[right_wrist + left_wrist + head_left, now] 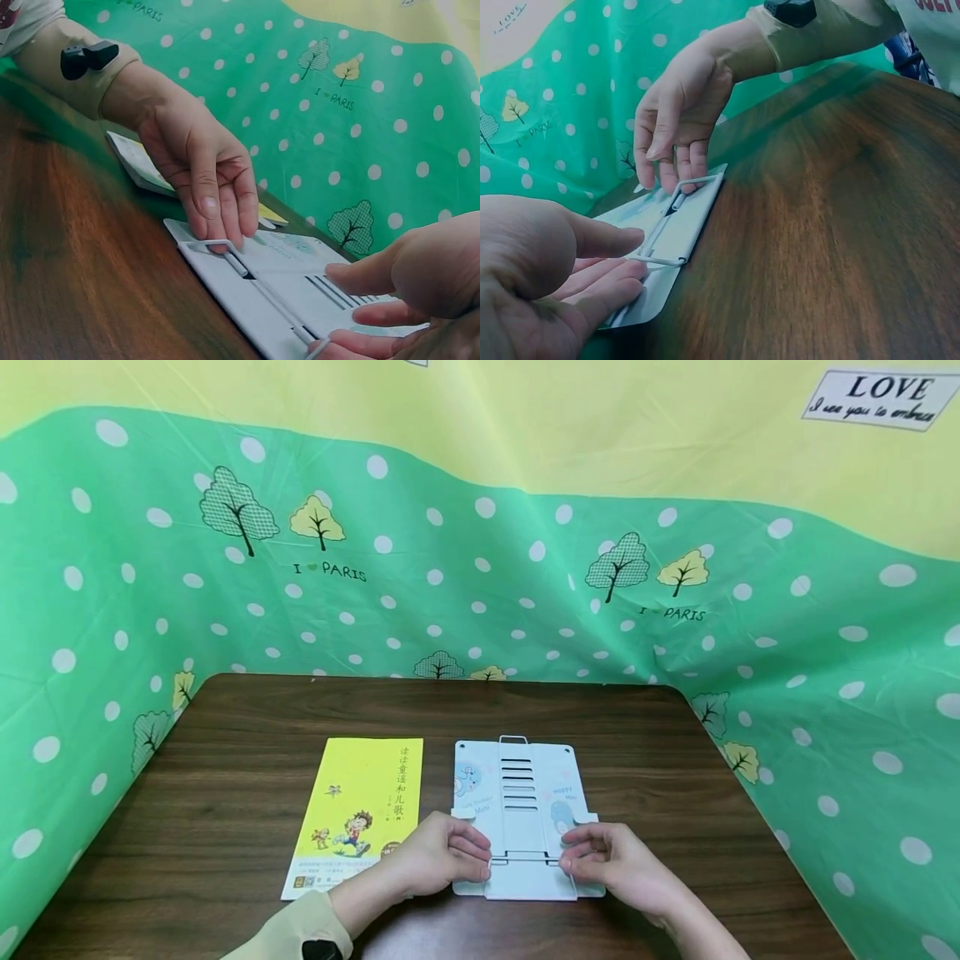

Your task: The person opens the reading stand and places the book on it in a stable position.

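Observation:
A white folding book stand (pixel 480 839) with pale blue cartoon prints lies flat on the table, its slotted middle strip facing up. My left hand (pixel 438 853) is at its near left side, fingers fairly straight, fingertips touching the bent wire holder (pixel 664 261). On the opposite side my right hand (pixel 615 864) has its fingertips by the other end of the wire, thumb apart from the fingers in the right wrist view. A yellow children's book (pixel 367 802) lies left of the stand, its lower right corner partly covered by my left hand.
The dark wooden table (pixel 225 793) extends around the book and stand. A green and yellow printed cloth (pixel 465 577) hangs behind it and along both sides. Dark wrist gear (pixel 88 58) sits on the left sleeve.

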The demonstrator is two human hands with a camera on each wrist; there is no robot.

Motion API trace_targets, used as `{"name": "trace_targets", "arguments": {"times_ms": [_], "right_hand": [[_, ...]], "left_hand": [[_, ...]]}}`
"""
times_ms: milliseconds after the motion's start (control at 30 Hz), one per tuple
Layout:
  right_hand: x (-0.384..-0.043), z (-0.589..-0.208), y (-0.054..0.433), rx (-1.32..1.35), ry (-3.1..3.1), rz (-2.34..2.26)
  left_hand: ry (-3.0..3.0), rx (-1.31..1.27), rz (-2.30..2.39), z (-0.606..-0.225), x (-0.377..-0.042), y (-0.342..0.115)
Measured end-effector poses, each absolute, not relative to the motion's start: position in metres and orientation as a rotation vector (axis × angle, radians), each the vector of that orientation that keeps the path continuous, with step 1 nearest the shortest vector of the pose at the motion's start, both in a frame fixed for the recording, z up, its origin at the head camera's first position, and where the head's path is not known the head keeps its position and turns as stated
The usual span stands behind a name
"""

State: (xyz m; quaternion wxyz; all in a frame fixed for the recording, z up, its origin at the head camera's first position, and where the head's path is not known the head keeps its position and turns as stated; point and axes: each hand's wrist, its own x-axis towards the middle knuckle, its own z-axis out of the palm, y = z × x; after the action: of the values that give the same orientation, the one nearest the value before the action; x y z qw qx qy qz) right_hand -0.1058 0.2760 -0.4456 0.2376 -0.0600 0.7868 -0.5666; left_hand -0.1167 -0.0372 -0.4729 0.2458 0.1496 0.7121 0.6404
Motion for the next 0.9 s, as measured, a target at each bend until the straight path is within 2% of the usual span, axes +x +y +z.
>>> {"name": "trace_targets", "arguments": {"times_ms": [333, 633, 900], "right_hand": [[-0.1038, -0.4507, 0.2745, 0.048, 2.147, -1.606], [-0.1028, -0.4514, 0.2715, 0.001, 2.175, -1.560], [-0.1005, -0.4473, 0.2661, -0.044, 2.274, -1.443]], "left_hand": [[1.882, 0.391, 1.794, -0.4773, -0.1152, -0.0374], [2.134, 0.372, 1.633, -0.4749, -0.1177, -0.0375], [2.096, 0.326, 1.593, -0.4745, -0.1176, -0.0332]]}}
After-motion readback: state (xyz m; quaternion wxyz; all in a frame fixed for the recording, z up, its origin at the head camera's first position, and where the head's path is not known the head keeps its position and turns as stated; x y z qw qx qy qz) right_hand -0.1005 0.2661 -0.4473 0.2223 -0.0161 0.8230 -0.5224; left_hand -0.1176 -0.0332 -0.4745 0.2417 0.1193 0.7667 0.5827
